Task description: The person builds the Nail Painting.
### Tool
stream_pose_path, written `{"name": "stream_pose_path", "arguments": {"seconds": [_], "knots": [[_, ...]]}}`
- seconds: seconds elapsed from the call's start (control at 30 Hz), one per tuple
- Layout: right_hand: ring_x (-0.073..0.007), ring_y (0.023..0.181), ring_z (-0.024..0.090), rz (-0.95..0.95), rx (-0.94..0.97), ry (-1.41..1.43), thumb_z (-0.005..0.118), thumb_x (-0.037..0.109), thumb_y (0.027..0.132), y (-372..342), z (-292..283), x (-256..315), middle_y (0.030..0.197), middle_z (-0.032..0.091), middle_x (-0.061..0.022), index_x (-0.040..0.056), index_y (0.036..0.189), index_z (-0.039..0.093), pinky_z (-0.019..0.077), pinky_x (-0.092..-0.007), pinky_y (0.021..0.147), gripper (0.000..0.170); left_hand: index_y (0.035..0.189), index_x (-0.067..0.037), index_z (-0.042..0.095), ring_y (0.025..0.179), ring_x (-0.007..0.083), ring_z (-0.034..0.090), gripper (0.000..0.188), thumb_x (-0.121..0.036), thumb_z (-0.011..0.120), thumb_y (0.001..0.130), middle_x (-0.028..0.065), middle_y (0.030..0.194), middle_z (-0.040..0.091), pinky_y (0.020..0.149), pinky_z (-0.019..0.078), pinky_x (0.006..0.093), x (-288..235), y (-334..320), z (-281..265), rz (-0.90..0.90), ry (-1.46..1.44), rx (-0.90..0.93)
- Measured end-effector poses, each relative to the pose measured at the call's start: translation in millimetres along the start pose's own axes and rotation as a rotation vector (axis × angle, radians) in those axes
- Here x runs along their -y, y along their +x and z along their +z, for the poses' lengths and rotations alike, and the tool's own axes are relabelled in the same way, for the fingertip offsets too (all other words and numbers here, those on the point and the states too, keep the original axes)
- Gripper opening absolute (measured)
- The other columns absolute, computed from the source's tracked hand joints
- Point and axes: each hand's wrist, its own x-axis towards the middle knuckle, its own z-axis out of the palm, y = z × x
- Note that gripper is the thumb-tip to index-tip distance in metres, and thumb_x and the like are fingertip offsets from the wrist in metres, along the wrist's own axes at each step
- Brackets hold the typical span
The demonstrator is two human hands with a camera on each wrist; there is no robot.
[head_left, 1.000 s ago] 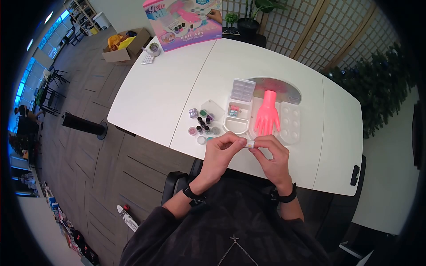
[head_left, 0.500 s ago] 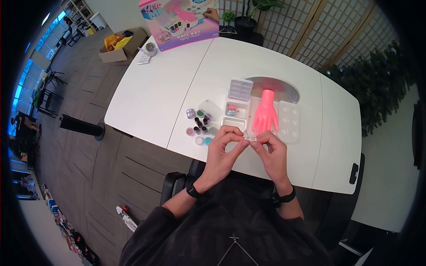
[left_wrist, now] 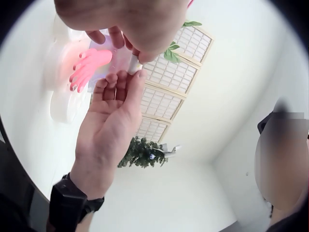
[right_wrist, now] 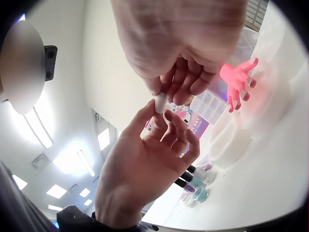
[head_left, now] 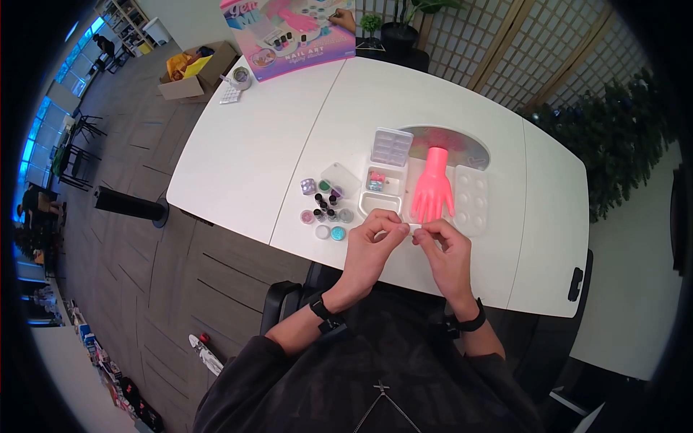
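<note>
A small white piece [right_wrist: 161, 103] is pinched between both hands, close above the table's near edge. In the head view the left hand [head_left: 369, 249] grips its left end with thumb and fingertips, and the right hand [head_left: 448, 261] pinches its right end. The fingers cover most of the piece, so what it is cannot be told. Just beyond the hands lies a pink model hand [head_left: 433, 187] on a white tray. Left of it is a compartment tray [head_left: 380, 203] with small pink and blue things inside.
Several small bottles [head_left: 325, 208] and glitter pots [head_left: 338, 233] stand left of the tray. A white palette [head_left: 471, 200] lies right of the model hand. Behind are a mirror [head_left: 465, 146], an open clear case [head_left: 391, 146] and a printed box [head_left: 289, 40].
Both hands have drawn slightly closer together around the white piece, and the left hand has shifted a little to the right. The head view has moved slightly.
</note>
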Motion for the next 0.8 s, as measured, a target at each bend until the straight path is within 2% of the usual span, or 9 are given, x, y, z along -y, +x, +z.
{"name": "stream_pose_path", "arguments": {"seconds": [0.03, 0.1, 0.13, 0.2, 0.23, 0.3, 0.5, 0.73, 0.8], "knots": [[-0.0138, 0.093, 0.069, 0.001, 0.001, -0.001, 0.072, 0.004, 0.101, -1.4, 1.0, -1.8, 0.094, 0.071, -0.0065, -0.0034, 0.100, 0.068, 0.0545, -0.0305, 0.087, 0.008, 0.089, -0.001, 0.072, 0.099, 0.0079, 0.056, 0.014, -0.008, 0.071, 0.101, -0.0003, 0.113, 0.059, 0.093, 0.0440, 0.0276, -1.6, 0.4, 2.0, -0.001, -0.001, -0.001], [-0.0152, 0.092, 0.071, 0.036, -0.143, 0.372, 0.077, 0.002, 0.096, -0.2, 2.9, -4.2, 0.093, 0.075, -0.0085, -0.0012, 0.108, 0.071, 0.0557, -0.0304, 0.082, 0.014, 0.084, -0.001, 0.069, 0.097, 0.0081, 0.055, 0.020, -0.011, 0.070, 0.102, -0.0002, 0.109, 0.060, 0.091, 0.0430, 0.0276, -5.2, 5.3, 4.6, -0.019, -0.037, -0.074], [-0.0152, 0.092, 0.071, 0.032, -0.139, 0.370, 0.077, 0.002, 0.096, 2.4, -0.5, -2.9, 0.093, 0.075, -0.0085, -0.0012, 0.108, 0.071, 0.0557, -0.0304, 0.082, 0.014, 0.084, -0.001, 0.069, 0.097, 0.0081, 0.055, 0.020, -0.011, 0.070, 0.102, -0.0002, 0.109, 0.060, 0.091, 0.0430, 0.0276, -4.7, 9.6, 2.0, -0.014, -0.039, -0.076], [-0.0209, 0.095, 0.073, -0.283, -0.186, -0.212, 0.080, -0.001, 0.090, 3.7, -12.4, 0.5, 0.102, 0.075, -0.0087, 0.0014, 0.113, 0.071, 0.0581, -0.0340, 0.084, 0.024, 0.086, -0.003, 0.073, 0.096, 0.0044, 0.055, 0.020, -0.016, 0.075, 0.101, -0.0009, 0.116, 0.062, 0.082, 0.0437, 0.0255, -0.8, 15.0, -4.9, -0.044, -0.029, -0.059], [-0.0209, 0.095, 0.073, -0.282, -0.186, -0.213, 0.080, -0.001, 0.090, 6.7, -15.4, 2.1, 0.102, 0.075, -0.0087, 0.0014, 0.113, 0.071, 0.0581, -0.0340, 0.084, 0.024, 0.086, -0.003, 0.073, 0.096, 0.0044, 0.055, 0.020, -0.016, 0.075, 0.101, -0.0009, 0.116, 0.062, 0.082, 0.0437, 0.0255, -0.9, 15.3, -3.9, -0.044, -0.030, -0.059], [-0.0268, 0.099, 0.073, -0.809, -0.030, -0.639, 0.082, 0.000, 0.085, 18.5, -20.2, 5.2, 0.112, 0.073, -0.0106, 0.0028, 0.114, 0.072, 0.0593, -0.0372, 0.085, 0.031, 0.079, -0.004, 0.068, 0.096, 0.0088, 0.057, 0.025, -0.015, 0.071, 0.102, -0.0005, 0.110, 0.063, 0.089, 0.0433, 0.0273, -1.5, 17.1, -0.5, -0.096, -0.079, -0.020], [-0.0286, 0.101, 0.072, -0.940, 0.070, -0.797, 0.077, 0.000, 0.084, 34.0, -23.1, 6.1, 0.116, 0.071, -0.0126, 0.0031, 0.115, 0.072, 0.0597, -0.0392, 0.084, 0.032, 0.096, -0.010, 0.075, 0.098, 0.0070, 0.060, 0.014, -0.020, 0.068, 0.104, -0.0049, 0.104, 0.068, 0.090, 0.0461, 0.0283, -3.8, 15.6, -3.9, -0.297, -0.204, -0.035], [-0.0275, 0.098, 0.070, -0.937, 0.188, -0.850, 0.073, 0.000, 0.079, 57.5, -20.7, 6.4, 0.110, 0.069, -0.0108, 0.0003, 0.114, 0.070, 0.0582, -0.0380, 0.082, 0.035, 0.110, -0.012, 0.076, 0.104, 0.0092, 0.062, 0.020, -0.030, 0.069, 0.106, -0.0053, 0.109, 0.070, 0.090, 0.0464, 0.0290, 4.3, 19.2, -16.5, -0.366, -0.204, -0.024], [-0.0296, 0.092, 0.070, -0.874, 0.214, -0.806, 0.077, 0.002, 0.088, 66.5, -19.3, 6.2, 0.105, 0.070, -0.0113, 0.0005, 0.109, 0.069, 0.0582, -0.0406, 0.080, 0.022, 0.121, -0.010, 0.073, 0.113, 0.0124, 0.064, 0.025, -0.031, 0.065, 0.109, -0.0029, 0.117, 0.070, 0.093, 0.0479, 0.0309, 3.8, 19.2, -19.0, -0.381, -0.293, -0.030]]}}
